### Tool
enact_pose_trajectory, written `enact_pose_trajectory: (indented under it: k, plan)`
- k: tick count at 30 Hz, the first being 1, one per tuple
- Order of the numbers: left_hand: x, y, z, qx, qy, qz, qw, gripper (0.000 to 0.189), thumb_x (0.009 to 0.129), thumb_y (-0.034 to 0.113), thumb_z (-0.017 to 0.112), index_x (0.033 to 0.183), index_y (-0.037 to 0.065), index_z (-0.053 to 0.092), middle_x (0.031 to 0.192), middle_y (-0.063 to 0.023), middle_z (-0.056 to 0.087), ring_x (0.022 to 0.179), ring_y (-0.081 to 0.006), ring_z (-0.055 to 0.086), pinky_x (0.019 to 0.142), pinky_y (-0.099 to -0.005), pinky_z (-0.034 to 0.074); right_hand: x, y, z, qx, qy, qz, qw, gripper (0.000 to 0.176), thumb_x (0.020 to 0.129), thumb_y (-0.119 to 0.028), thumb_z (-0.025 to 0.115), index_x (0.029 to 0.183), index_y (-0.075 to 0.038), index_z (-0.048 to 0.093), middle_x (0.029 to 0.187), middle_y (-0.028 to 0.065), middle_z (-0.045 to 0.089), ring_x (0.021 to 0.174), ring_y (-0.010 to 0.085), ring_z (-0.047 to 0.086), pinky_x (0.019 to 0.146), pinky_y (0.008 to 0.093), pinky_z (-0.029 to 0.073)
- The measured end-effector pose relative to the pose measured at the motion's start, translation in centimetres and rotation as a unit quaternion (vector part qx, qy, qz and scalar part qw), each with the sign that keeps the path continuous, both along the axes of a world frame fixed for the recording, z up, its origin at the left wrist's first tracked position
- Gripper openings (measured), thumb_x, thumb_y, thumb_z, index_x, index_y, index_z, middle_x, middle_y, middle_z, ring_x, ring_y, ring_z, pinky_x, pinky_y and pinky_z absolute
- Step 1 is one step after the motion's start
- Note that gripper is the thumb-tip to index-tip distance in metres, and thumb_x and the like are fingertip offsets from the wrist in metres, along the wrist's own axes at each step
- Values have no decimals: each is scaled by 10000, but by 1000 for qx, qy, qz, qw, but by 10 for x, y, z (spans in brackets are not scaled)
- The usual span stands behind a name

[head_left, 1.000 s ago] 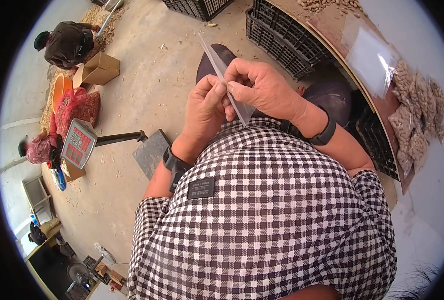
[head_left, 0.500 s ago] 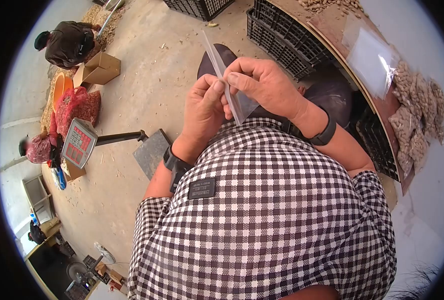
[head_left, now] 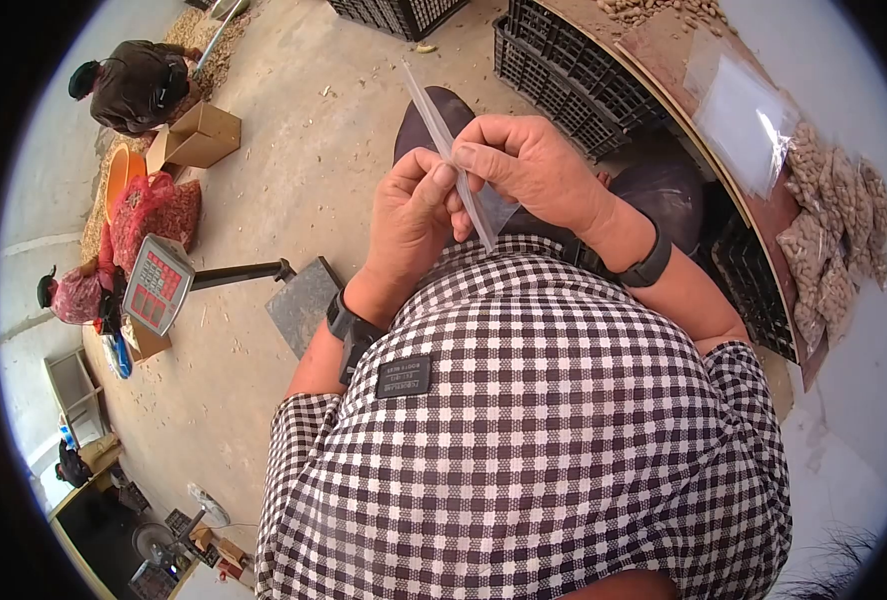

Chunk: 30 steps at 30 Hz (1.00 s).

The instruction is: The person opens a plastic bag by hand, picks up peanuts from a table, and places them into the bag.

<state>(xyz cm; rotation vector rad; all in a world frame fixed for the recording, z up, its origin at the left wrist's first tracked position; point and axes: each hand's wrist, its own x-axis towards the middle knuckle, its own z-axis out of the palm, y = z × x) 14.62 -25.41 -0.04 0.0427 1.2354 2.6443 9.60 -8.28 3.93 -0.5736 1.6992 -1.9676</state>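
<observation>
One clear plastic bag, seen edge-on, is held up in front of the checked shirt. Both hands pinch it. The left hand grips its near face between thumb and fingertips, and the right hand is closed on the far face, so the two thumbs almost meet. Each wrist has one dark band. At the near edge of the table on the right lie one flat stack of empty bags and a heap of filled nut bags that overlap too much to count. Two black crates stand beneath. On the floor to the left are one scale, one cardboard box and two other people.
</observation>
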Motion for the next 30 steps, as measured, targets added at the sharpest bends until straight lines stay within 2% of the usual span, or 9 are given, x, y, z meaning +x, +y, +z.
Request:
enact_pose_trajectory:
  k: [12, 21, 30]
  plan:
    - [1, -1, -1, 12, 4, -8, 1000, 137, 970, 168, 544, 914, 46, 517, 715, -59, 582, 560, -131, 597, 473, -232, 481, -2, 0, -2, -8, -21, 12, 1000, 190, 946, -168, 580, 891, -1, 654, 713, 6, 613, 655, 55, 538, 614, 204, 453]
    - [0, 0, -1, 14, -1, -7, 1000, 132, 976, 164, 530, 920, 46, 514, 725, -66, 585, 554, -136, 594, 478, -236, 484, -3, 2, -1, -47, -72, 39, 996, 188, 958, -138, 559, 921, 34, 624, 742, 35, 600, 685, 105, 595, 639, 234, 516]
    - [0, 1, 1, 20, -3, -12, 1000, 142, 976, 173, 531, 902, 54, 508, 730, -62, 574, 567, -140, 588, 477, -240, 471, -5, 2, -5, -50, -81, 47, 994, 182, 956, -157, 569, 922, 9, 636, 738, 5, 601, 669, 63, 569, 604, 198, 480]
